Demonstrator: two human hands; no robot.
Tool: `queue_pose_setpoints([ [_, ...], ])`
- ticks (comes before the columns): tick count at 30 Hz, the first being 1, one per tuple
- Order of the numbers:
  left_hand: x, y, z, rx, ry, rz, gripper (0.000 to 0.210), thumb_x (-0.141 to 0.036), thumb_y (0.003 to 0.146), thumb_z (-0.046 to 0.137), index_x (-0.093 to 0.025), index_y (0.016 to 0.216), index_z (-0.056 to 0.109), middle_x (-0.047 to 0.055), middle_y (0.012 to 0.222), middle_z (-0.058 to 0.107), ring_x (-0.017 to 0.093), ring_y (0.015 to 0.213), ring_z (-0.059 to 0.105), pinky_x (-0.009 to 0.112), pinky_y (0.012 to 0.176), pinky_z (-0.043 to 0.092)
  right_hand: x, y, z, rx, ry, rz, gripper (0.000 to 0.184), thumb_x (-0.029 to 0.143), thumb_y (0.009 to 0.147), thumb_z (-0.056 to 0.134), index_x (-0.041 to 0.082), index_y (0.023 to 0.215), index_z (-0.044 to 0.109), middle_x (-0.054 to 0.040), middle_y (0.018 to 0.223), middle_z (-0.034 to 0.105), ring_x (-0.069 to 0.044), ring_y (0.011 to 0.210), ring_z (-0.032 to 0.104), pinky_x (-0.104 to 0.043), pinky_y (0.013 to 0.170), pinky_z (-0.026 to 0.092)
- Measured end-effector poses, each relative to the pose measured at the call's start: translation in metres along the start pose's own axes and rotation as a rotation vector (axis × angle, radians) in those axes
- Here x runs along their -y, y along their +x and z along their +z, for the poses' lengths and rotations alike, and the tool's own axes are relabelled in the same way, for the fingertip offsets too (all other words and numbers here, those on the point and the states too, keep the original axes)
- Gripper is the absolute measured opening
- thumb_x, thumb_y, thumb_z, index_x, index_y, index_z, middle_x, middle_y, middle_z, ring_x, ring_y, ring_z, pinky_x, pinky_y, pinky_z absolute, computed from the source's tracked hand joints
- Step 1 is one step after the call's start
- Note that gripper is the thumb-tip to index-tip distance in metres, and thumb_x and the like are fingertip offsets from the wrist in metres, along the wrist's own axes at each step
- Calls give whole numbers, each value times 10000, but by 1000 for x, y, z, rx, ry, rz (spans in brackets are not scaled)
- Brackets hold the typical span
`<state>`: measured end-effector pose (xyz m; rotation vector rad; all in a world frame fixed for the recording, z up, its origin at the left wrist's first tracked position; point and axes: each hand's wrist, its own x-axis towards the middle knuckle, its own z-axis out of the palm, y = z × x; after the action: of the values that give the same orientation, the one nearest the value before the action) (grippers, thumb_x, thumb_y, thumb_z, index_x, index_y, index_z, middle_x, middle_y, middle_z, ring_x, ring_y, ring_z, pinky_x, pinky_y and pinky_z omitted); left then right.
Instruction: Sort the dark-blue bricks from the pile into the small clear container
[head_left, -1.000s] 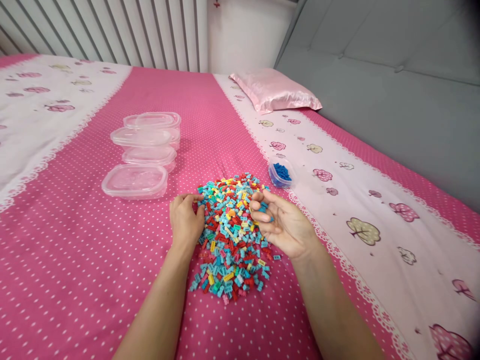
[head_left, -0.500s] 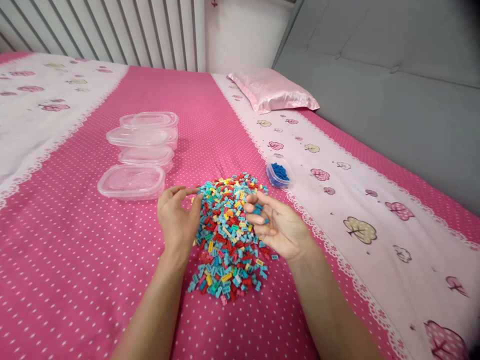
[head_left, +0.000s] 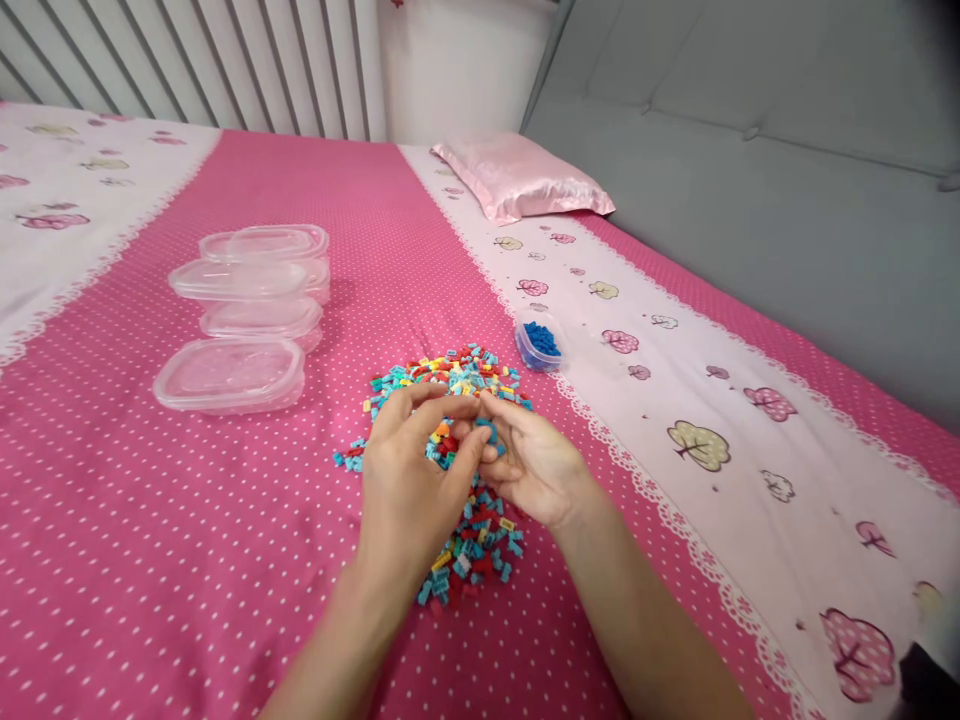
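Note:
Small plastic building bricks in red, light blue, yellow and green lie in a loose pile (head_left: 480, 540) on the bed, partly hidden under both hands. My right hand (head_left: 532, 460) is cupped palm up above the pile, fingers curled round a few blue bricks (head_left: 491, 432). From the left, my left hand (head_left: 416, 460) reaches across the pile, and its fingertips meet the fingers of my right hand. Its thumb and fingers stay apart, with no brick visible between them. Beyond my right hand stands a small clear tub (head_left: 551, 362) holding darker blue bricks (head_left: 538, 340).
Several clear lidded plastic boxes (head_left: 229, 375) stand in a row on the left of the pink dotted bedspread (head_left: 360, 200). A pink satin pillow (head_left: 525, 175) lies at the back, beside a grey padded headboard (head_left: 750, 200). A few bricks (head_left: 349, 455) lie left of the pile.
My left hand has moved right, from the pile's left edge to my right hand, where the fingertips now meet. Some bricks now lie apart at the pile's left. The view has shifted slightly.

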<state>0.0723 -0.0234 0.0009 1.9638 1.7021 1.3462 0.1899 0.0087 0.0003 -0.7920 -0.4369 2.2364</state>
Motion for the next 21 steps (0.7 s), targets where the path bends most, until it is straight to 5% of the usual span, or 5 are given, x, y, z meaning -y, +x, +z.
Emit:
queue_pose_setpoints([
  [6, -20, -10, 8, 2, -71, 62, 181, -240, 753, 603, -238, 927, 653, 44, 970, 602, 181, 937, 565, 347, 819, 481, 23, -9, -8, -87, 65, -184, 273, 251, 917, 363, 118, 802, 572, -11, 654, 521, -35, 471, 440, -86, 306, 282],
  [11, -51, -43, 22, 265, -181, 94, 198, -179, 773, 551, -215, 950, 632, 72, 1031, 593, 187, 931, 559, 354, 818, 490, 66, -12, -31, -314, 244, -457, 220, 205, 905, 336, 153, 810, 527, -37, 705, 548, -89, 623, 540, -151, 479, 473],
  [17, -64, -84, 54, 716, -233, 321, 199, -237, 657, 672, -165, 839, 636, 77, 939, 634, 236, 835, 597, 399, 712, 547, 115, 19, -62, -549, 202, -759, 286, 284, 917, 288, 190, 732, 484, -4, 664, 528, -84, 602, 549, -191, 578, 509],
  [21, -56, -90, 65, 683, -76, 331, 209, -178, 703, 602, -127, 903, 634, 156, 1168, 569, 300, 1128, 502, 434, 950, 453, 133, 49, -70, -627, 50, -836, 347, 378, 908, 285, 193, 690, 481, 12, 644, 515, -74, 588, 534, -180, 619, 483],
])
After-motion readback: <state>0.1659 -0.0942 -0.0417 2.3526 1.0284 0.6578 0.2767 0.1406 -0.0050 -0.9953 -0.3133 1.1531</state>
